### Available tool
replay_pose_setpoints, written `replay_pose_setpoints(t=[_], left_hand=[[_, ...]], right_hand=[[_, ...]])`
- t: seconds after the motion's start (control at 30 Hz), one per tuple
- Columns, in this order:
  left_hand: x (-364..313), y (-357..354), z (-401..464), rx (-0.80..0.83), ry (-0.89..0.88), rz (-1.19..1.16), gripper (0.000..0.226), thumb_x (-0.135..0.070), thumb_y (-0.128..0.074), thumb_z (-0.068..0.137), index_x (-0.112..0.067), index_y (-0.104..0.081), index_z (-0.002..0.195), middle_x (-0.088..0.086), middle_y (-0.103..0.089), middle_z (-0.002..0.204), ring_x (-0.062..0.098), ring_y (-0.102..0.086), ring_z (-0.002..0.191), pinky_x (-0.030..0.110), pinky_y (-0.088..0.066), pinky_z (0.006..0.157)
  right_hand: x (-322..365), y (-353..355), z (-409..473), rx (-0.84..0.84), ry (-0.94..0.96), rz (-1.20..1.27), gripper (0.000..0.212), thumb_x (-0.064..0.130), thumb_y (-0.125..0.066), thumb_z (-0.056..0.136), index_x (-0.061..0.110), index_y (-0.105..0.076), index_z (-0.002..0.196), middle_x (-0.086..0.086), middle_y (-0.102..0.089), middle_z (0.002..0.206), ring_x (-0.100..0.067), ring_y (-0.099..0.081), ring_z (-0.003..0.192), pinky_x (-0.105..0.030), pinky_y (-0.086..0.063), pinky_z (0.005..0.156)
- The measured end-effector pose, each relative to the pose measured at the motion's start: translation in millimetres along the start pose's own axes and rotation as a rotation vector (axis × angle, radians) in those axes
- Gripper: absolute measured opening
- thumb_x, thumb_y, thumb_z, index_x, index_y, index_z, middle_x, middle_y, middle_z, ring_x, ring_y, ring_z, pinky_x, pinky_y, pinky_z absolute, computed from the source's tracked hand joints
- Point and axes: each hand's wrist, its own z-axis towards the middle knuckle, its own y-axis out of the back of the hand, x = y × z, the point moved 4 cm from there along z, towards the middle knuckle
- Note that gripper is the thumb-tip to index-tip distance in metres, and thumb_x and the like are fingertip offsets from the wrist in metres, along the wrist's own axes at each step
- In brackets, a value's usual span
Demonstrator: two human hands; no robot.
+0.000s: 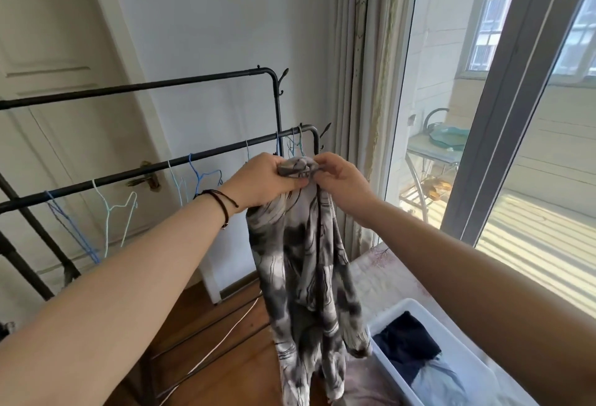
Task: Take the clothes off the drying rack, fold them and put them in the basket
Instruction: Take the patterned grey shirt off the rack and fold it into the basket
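Both hands, left hand (264,181) and right hand (338,176), pinch the marbled grey garment (309,264) at its top; it hangs lengthwise below them, the basket (392,309) lower right.

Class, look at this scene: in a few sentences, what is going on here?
A person holds up a grey and white patterned garment with both hands, the left hand and right hand bunched around its top. It hangs in front of the black drying rack, where only bare hangers remain. Below right, a white basket already holds dark and light blue clothes.
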Motion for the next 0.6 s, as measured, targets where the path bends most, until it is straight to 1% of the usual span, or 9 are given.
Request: replay_pose_setpoints(t=[0.07,0.13,0.2,0.27,0.37,0.43,0.5,0.57,0.6], left_hand=[[-13.3,7.3,4.4,-0.018,-0.085,0.109,0.024,-0.031,-0.078,0.08,-0.015,-0.066,0.068,-0.001,-0.057,0.059,0.003,-0.045,0.05,0.015,-0.035,0.052],[-25.3,14.5,6.9,-0.025,-0.126,0.178,0.021,-0.025,-0.077,0.079,-0.011,-0.065,0.069,0.006,-0.062,0.065,0.012,-0.051,0.061,0.024,-0.038,0.058],[-33.0,21.8,8.6,-0.028,-0.14,0.192,0.02,-0.022,-0.077,0.079,-0.019,-0.063,0.065,0.001,-0.061,0.063,0.013,-0.051,0.061,0.018,-0.038,0.057],[-38.0,28.0,10.4,-0.032,-0.141,0.176,0.03,-0.022,-0.079,0.079,-0.027,-0.057,0.058,-0.005,-0.055,0.058,0.005,-0.046,0.054,0.011,-0.034,0.051],[-40.2,35.3,14.5,-0.046,-0.119,0.146,0.027,-0.024,-0.079,0.078,-0.015,-0.06,0.06,0.0,-0.05,0.058,0.005,-0.041,0.049,0.016,-0.033,0.051],[-39.7,40.6,15.3,-0.058,-0.1,0.122,0.027,-0.025,-0.08,0.077,-0.01,-0.062,0.064,0.0,-0.048,0.058,0.005,-0.038,0.048,0.018,-0.032,0.051],[-38.9,46.2,15.0,-0.057,-0.095,0.104,0.027,-0.025,-0.082,0.076,-0.011,-0.062,0.065,-0.003,-0.047,0.056,0.002,-0.038,0.046,0.014,-0.031,0.05],[-39.2,52.2,12.9,-0.042,-0.097,0.092,0.027,-0.024,-0.084,0.074,-0.015,-0.061,0.063,-0.005,-0.047,0.055,0.0,-0.038,0.044,0.011,-0.031,0.047],[-37.8,55.3,12.1,-0.028,-0.093,0.093,0.028,-0.024,-0.084,0.074,-0.016,-0.06,0.062,-0.005,-0.047,0.055,0.0,-0.037,0.044,0.01,-0.03,0.047]], right_hand=[[-15.2,3.9,-8.1,0.063,-0.034,0.148,0.029,0.016,-0.065,0.092,0.017,-0.057,0.119,-0.001,-0.07,0.106,-0.006,-0.066,0.086,-0.017,-0.053,0.079],[-34.5,7.8,-15.8,0.151,-0.075,0.177,0.042,0.021,-0.074,0.085,0.016,-0.055,0.122,-0.006,-0.07,0.11,-0.018,-0.069,0.098,-0.028,-0.055,0.088],[-50.5,9.0,-22.9,0.209,-0.111,0.155,0.047,0.02,-0.079,0.08,0.017,-0.056,0.121,-0.006,-0.07,0.109,-0.021,-0.069,0.101,-0.034,-0.056,0.091],[-62.8,5.7,-29.4,0.248,-0.136,0.118,0.047,0.014,-0.079,0.079,0.019,-0.057,0.12,-0.001,-0.072,0.105,-0.013,-0.069,0.097,-0.028,-0.055,0.088],[-79.4,-3.6,-34.2,0.303,-0.19,0.049,0.039,0.004,-0.078,0.078,0.022,-0.062,0.109,0.009,-0.074,0.094,-0.002,-0.069,0.087,-0.016,-0.054,0.076],[-90.7,-6.8,-32.4,0.297,-0.195,-0.123,0.028,0.007,-0.076,0.077,0.023,-0.065,0.097,0.009,-0.074,0.089,-0.004,-0.069,0.083,-0.022,-0.055,0.078],[-98.9,-7.1,-29.7,0.304,-0.198,-0.246,0.014,0.011,-0.071,0.083,0.024,-0.065,0.085,0.011,-0.069,0.08,0.0,-0.063,0.074,-0.021,-0.05,0.074],[-108.9,-2.0,-26.0,0.27,-0.248,-0.237,0.02,0.014,-0.065,0.09,0.025,-0.062,0.074,0.014,-0.061,0.069,0.001,-0.056,0.065,-0.016,-0.043,0.067],[-115.8,3.4,-23.2,0.239,-0.28,-0.2,0.025,0.017,-0.063,0.092,0.026,-0.06,0.07,0.014,-0.058,0.065,-0.003,-0.053,0.062,-0.017,-0.041,0.066]])
